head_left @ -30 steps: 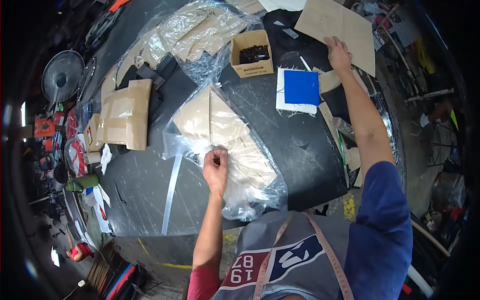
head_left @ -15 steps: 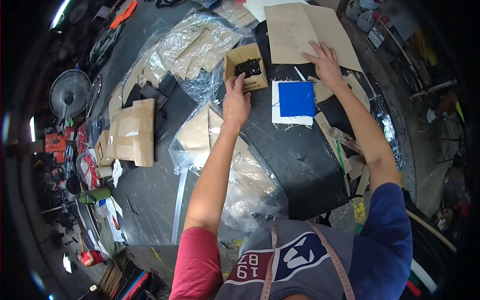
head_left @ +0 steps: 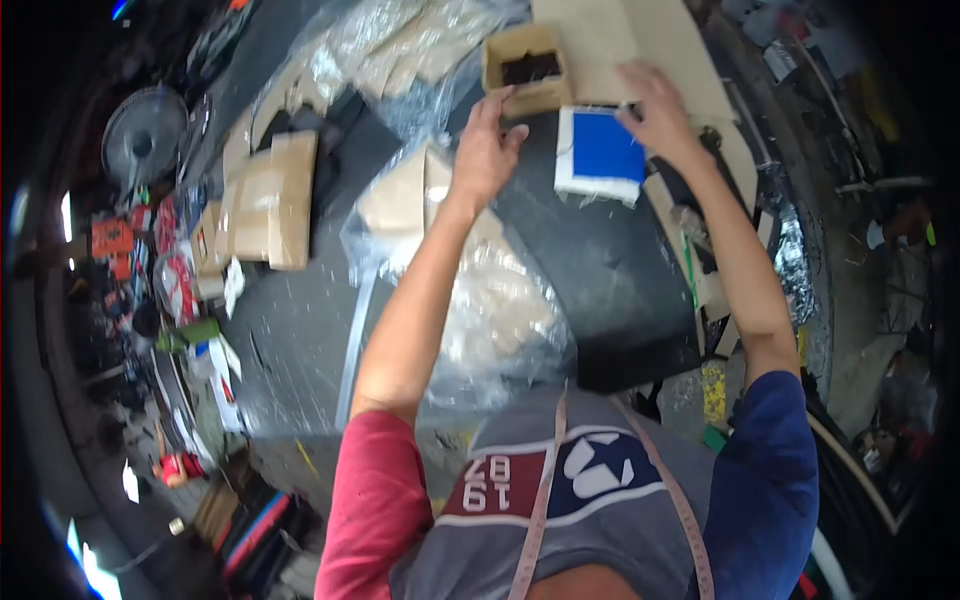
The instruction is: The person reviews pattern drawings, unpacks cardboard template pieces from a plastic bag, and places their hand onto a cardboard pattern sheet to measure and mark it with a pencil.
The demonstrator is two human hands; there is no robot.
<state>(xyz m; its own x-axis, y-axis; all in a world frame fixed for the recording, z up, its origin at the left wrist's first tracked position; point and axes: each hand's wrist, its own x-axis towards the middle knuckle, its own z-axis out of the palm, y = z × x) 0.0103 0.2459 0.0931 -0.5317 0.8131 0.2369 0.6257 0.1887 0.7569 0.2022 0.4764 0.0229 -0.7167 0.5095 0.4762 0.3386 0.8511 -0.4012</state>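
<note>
- The left hand (head_left: 508, 112) is reaching loosely to the cardboard box (head_left: 545, 97) on the table (head_left: 625, 275), fingers unclenched; pushing low would probably be preventing tipping.
- Blue cloth (head_left: 605, 145) is lying rightward.
- The right hand (head_left: 660, 118) is hovering or resting beside it; I cannot tell whether it's gripping.

A workshop where soft materials are handled is indicated. A broad dark worktable (head_left: 285, 380), its surface marked by scratches, is covered with brown card sheets (head_left: 500, 300) in clear plastic, a taped brown parcel (head_left: 265, 205) and layered blue and white cloth (head_left: 607, 145) frayed at the edge. Small dark pieces (head_left: 530, 69) are held in an open cardboard box (head_left: 545, 98). A measuring tape (head_left: 540, 500) is worn around the neck. The table is surrounded by a fan (head_left: 144, 140), crowded clutter (head_left: 112, 240) and a bare, grey floor (head_left: 850, 300), marked with yellow paint (head_left: 713, 393).
</note>
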